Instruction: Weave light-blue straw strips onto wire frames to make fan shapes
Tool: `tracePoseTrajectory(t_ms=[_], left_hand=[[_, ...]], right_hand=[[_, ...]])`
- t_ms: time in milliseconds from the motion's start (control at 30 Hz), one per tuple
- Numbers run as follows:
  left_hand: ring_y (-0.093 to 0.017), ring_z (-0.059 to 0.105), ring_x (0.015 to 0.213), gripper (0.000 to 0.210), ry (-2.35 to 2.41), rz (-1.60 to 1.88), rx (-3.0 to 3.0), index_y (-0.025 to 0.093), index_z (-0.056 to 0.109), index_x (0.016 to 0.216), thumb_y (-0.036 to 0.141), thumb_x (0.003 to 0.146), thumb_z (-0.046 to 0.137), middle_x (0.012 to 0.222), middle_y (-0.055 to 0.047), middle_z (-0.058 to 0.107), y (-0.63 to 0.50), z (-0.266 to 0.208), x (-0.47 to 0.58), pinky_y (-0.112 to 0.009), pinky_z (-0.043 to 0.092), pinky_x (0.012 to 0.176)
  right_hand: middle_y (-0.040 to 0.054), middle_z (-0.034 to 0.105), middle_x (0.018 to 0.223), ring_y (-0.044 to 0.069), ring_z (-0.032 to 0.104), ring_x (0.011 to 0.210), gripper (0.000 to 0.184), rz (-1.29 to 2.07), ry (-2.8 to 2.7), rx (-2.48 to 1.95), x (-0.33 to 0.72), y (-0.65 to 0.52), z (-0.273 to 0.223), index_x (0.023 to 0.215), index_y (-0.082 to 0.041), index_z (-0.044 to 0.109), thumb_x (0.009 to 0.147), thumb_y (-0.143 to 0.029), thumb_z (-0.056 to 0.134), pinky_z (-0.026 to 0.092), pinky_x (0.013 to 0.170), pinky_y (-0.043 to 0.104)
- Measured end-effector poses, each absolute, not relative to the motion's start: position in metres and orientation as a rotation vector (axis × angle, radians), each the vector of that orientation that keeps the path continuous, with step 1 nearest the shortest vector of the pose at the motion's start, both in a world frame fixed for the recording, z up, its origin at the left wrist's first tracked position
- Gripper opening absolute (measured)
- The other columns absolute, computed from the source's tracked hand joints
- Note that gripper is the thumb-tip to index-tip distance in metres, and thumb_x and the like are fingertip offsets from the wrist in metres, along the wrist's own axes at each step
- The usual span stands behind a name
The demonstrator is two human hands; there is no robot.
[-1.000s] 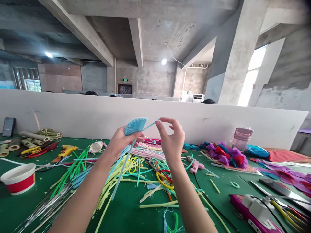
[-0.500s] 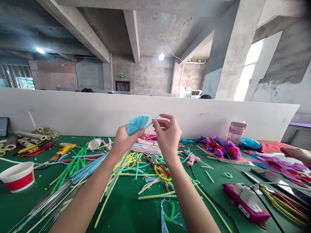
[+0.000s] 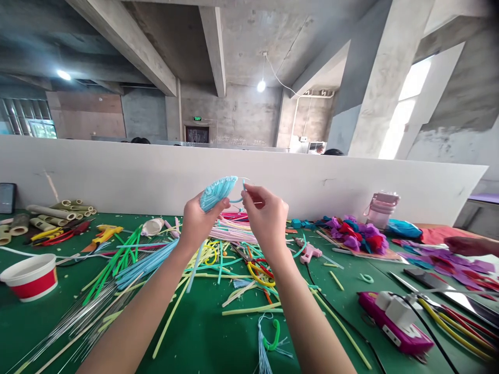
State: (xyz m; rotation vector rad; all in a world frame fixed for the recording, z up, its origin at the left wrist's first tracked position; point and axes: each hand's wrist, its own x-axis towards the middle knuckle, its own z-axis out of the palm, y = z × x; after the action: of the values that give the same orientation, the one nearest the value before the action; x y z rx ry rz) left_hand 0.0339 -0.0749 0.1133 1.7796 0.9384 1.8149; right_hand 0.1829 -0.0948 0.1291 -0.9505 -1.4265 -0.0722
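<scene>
My left hand (image 3: pixel 198 221) is closed on a light-blue, ribbed, fan-shaped piece (image 3: pixel 218 192), raised above the middle of the table. A loose blue strand (image 3: pixel 236 201) curves from the fan across to my right hand (image 3: pixel 268 210). The fingers of that hand pinch the strand near its end, just right of the fan. A thin thread or wire also shows near these fingertips. Below my left wrist a pale-blue strip (image 3: pixel 197 265) hangs down. Beneath both hands lie pink strips (image 3: pixel 234 232) and scissors with yellow handles (image 3: pixel 260 274).
On the left are a paper cup (image 3: pixel 30 278), blue stems (image 3: pixel 146 265), thin wires and a yellow glue gun (image 3: pixel 107 235). A pink glue gun (image 3: pixel 311 253), a magenta power strip (image 3: pixel 393 324) and a bottle (image 3: pixel 382 210) stand right. Another person's hand (image 3: pixel 470 245) is at far right.
The fan has tilted flatter and shifted slightly up and left. My right hand has turned, and the strand now bows below its fingertips. The other person's hand has moved slightly left.
</scene>
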Motion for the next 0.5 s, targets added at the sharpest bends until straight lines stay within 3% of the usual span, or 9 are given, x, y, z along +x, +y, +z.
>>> tracePoseTrajectory(t_ms=[167,267,400,500], left_hand=[[-0.018,0.065,0.058,0.031,0.946,1.676,1.831,0.014,0.073,0.082,0.043,0.071,0.079,0.066,-0.004,0.072,-0.068,0.110,0.034,-0.028,0.051,0.056],[-0.019,0.068,0.063,0.030,0.879,1.715,1.754,0.014,0.073,0.081,0.042,0.073,0.077,0.071,-0.005,0.075,-0.065,0.109,0.033,-0.029,0.053,0.059],[-0.021,0.070,0.065,0.031,0.855,1.684,1.617,0.013,0.073,0.077,0.042,0.070,0.080,0.071,-0.008,0.075,-0.065,0.114,0.025,-0.029,0.054,0.058],[-0.020,0.069,0.063,0.030,0.779,1.544,1.577,0.013,0.073,0.076,0.041,0.069,0.082,0.070,-0.008,0.075,-0.067,0.117,0.017,-0.027,0.051,0.053]], right_hand=[[0.0052,0.078,0.084,0.021,0.074,0.075,0.023,0.121,-1.409,-0.886,0.183,-0.092,0.129,0.100,-0.020,0.074,0.087,-0.032,0.059,0.058,0.075,0.037],[0.0052,0.078,0.085,0.021,0.075,0.078,0.016,0.276,-1.391,-0.838,0.182,-0.098,0.132,0.092,-0.019,0.070,0.082,-0.030,0.066,0.060,0.074,0.036],[0.0043,0.075,0.079,0.019,0.072,0.070,0.016,0.111,-1.384,-0.946,0.186,-0.110,0.139,0.084,-0.019,0.067,0.079,-0.033,0.071,0.057,0.069,0.034],[0.0054,0.075,0.083,0.019,0.069,0.075,0.023,0.047,-1.406,-0.958,0.199,-0.114,0.146,0.088,-0.019,0.071,0.081,-0.041,0.069,0.053,0.067,0.032]])
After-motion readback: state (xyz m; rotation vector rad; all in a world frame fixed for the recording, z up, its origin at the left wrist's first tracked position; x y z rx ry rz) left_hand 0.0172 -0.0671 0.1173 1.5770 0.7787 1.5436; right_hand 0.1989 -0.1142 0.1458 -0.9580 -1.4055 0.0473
